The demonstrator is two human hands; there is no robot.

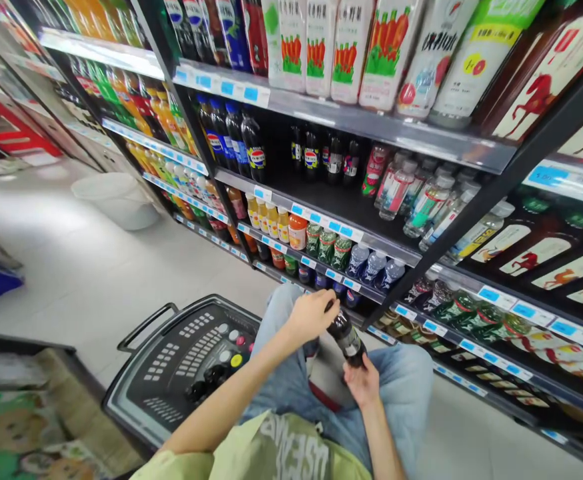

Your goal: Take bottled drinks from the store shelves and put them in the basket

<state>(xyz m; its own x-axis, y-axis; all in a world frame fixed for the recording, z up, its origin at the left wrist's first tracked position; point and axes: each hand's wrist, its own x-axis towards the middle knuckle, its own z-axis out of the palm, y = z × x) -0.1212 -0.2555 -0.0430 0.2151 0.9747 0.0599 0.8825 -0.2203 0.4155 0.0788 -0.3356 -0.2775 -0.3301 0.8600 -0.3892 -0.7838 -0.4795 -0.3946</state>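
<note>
A dark bottle of cola point(347, 339) is tilted between my two hands, in front of my bent knees. My left hand point(311, 316) is closed around its neck and cap end. Near the base, my right hand point(362, 381) grips the bottle with fingers and thumb. The bottle's label is partly visible but too small to read. To my left a black shopping basket point(171, 313) stands on the floor, holding several bottles, some with dark caps and others with white, pink or yellow ones.
Tall shelves of drinks run along the front and right. Cola bottles point(256, 150) and clear bottles point(396, 190) stand on the middle shelf point(316, 217), cartons point(341, 50) above. A white tub point(116, 200) is on the floor point(181, 267). Boxed goods point(16, 420) lie at lower left.
</note>
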